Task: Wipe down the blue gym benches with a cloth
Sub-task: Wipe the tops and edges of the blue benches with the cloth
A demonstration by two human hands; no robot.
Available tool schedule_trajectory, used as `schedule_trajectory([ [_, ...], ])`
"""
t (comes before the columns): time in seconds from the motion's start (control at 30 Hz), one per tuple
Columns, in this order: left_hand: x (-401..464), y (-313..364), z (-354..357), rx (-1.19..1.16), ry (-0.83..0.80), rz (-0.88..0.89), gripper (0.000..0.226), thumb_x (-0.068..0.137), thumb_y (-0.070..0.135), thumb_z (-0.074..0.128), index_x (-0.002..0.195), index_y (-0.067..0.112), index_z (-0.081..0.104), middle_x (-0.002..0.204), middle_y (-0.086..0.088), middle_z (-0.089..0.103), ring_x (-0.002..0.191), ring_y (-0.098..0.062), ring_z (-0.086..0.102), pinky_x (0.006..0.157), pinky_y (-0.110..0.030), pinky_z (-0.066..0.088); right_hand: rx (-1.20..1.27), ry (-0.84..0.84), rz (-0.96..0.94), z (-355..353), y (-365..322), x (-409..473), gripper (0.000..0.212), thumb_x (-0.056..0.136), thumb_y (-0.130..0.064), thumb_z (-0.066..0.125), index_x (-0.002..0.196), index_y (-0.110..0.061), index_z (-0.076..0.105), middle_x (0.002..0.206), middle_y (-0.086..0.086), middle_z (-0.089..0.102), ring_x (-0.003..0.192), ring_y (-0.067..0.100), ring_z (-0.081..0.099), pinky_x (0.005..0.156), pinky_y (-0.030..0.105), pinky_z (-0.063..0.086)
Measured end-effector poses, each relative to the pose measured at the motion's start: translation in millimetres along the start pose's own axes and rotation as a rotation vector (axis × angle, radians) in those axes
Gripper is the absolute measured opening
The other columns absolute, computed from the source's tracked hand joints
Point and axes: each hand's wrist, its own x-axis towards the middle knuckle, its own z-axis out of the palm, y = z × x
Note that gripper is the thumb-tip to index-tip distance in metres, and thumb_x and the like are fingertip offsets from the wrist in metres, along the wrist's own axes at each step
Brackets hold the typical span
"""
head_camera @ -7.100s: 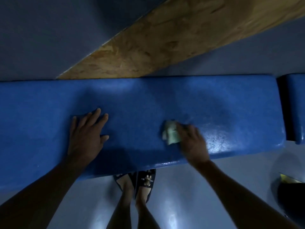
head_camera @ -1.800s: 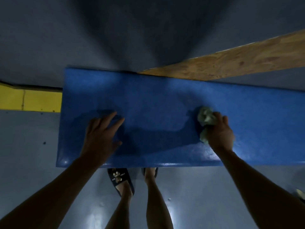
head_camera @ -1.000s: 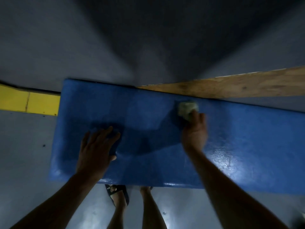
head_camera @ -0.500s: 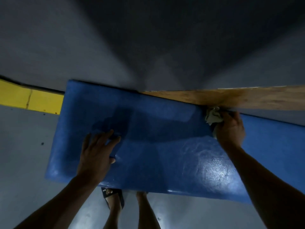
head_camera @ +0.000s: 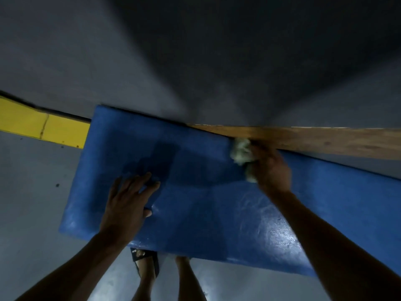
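Cloth (head_camera: 242,151) bunched in right hand (head_camera: 271,168) fingers; left hand (head_camera: 128,203) flat on bench (head_camera: 206,205).

A dim grey painted floor (head_camera: 32,213) met a grey wall (head_camera: 86,51); a yellow-painted kerb (head_camera: 43,127) and brown chipboard plank (head_camera: 325,141) ran along it.

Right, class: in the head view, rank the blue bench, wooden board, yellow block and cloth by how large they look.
1. blue bench
2. wooden board
3. yellow block
4. cloth

Board and block run out of frame, so their order is unsure.
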Motion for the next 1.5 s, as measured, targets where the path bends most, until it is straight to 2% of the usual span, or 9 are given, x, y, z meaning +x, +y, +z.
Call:
schedule_trajectory([
  [0.17,0.5,-0.4,0.3,-0.028,0.045,-0.002,0.091,0.040,0.025,0.096,0.125,0.028,0.063,0.138,-0.002,0.056,0.122,-0.029,0.043,0.109,-0.056,0.027,0.026,0.089,0.512,-14.4,73.0,-33.6,0.050,0.078,-0.026,0.041,0.125,-0.028,0.057,0.116,0.012,0.049,0.092,0.041,0.057,0.066,0.037,0.041],
  [0.3,-1.9,2.1,2.8,-0.045,0.101,0.004,0.092,0.036,0.020,0.096,0.123,0.023,0.065,0.136,-0.006,0.059,0.122,-0.029,0.041,0.107,-0.058,0.030,0.150,0.130,0.807,14.7,2.8,-15.2,0.051,0.090,-0.016,0.048,0.141,-0.017,0.043,0.128,0.019,0.045,0.097,0.043,0.059,0.075,0.042,0.043],
  [0.5,-1.7,-8.1,6.4,-0.110,0.061,0.043,0.093,0.037,0.026,0.095,0.125,0.026,0.064,0.138,-0.004,0.057,0.124,-0.030,0.043,0.109,-0.058,0.028,0.211,0.010,0.225,52.7,-183.5,8.1,0.053,0.087,-0.012,0.054,0.139,-0.017,0.042,0.125,0.008,0.047,0.098,0.029,0.059,0.069,0.038,0.053],
  [0.63,-1.0,-11.6,-0.9,-0.103,0.021,0.052,0.090,0.040,0.033,0.096,0.123,0.029,0.063,0.138,-0.001,0.057,0.124,-0.028,0.040,0.109,-0.060,0.032,0.040,-0.098,-0.091,34.2,-167.1,30.1,0.053,0.086,-0.018,0.056,0.138,-0.023,0.047,0.130,0.006,0.051,0.094,0.030,0.061,0.061,0.035,0.050],
  [0.83,4.5,-47.0,-7.3,-0.207,0.060,0.211,0.088,0.051,0.034,0.092,0.131,0.028,0.057,0.135,0.002,0.060,0.118,-0.020,0.057,0.107,-0.054,0.035,0.037,-0.039,0.430,-1.1,-50.5,-13.9,0.045,0.089,-0.022,0.047,0.132,-0.032,0.053,0.124,0.005,0.048,0.087,0.039,0.059,0.069,0.034,0.041],
  [1.0,5.2,-98.4,-36.2,-0.246,0.207,0.175,0.056,0.079,0.034,0.060,0.134,0.023,0.056,0.135,-0.003,0.059,0.115,-0.028,0.055,0.101,-0.045,0.035,0.123,0.056,0.836,34.8,-137.0,-0.6,0.052,0.095,-0.015,0.045,0.146,-0.025,0.037,0.133,0.018,0.042,0.101,0.046,0.056,0.082,0.047,0.043],
  [1.2,1.2,-157.1,-47.0,-0.134,0.122,0.053,0.052,0.082,0.033,0.063,0.131,0.020,0.055,0.142,-0.007,0.052,0.119,-0.032,0.053,0.100,-0.046,0.036,0.240,-0.002,0.169,83.0,-334.8,17.0,0.061,0.087,-0.014,0.055,0.145,-0.021,0.037,0.127,0.010,0.047,0.088,0.031,0.061,0.063,0.036,0.050],
  [1.33,-1.0,-166.2,-45.9,-0.119,0.002,0.049,0.059,0.082,0.036,0.071,0.136,0.019,0.053,0.146,-0.007,0.050,0.114,-0.032,0.062,0.097,-0.051,0.045,0.071,-0.056,-0.199,65.1,-301.8,13.7,0.057,0.084,-0.015,0.049,0.141,-0.024,0.048,0.113,0.007,0.057,0.074,0.030,0.064,0.050,0.034,0.052],
  [1.5,6.6,-164.0,-49.3,-0.123,-0.104,0.039,0.067,0.085,0.043,0.066,0.145,0.025,0.042,0.156,0.000,0.037,0.128,-0.030,0.051,0.104,-0.048,0.040,0.079,-0.014,0.360,27.9,-166.1,-1.9,0.053,0.086,-0.027,0.046,0.138,-0.032,0.048,0.120,0.009,0.049,0.085,0.037,0.059,0.064,0.037,0.042],
])
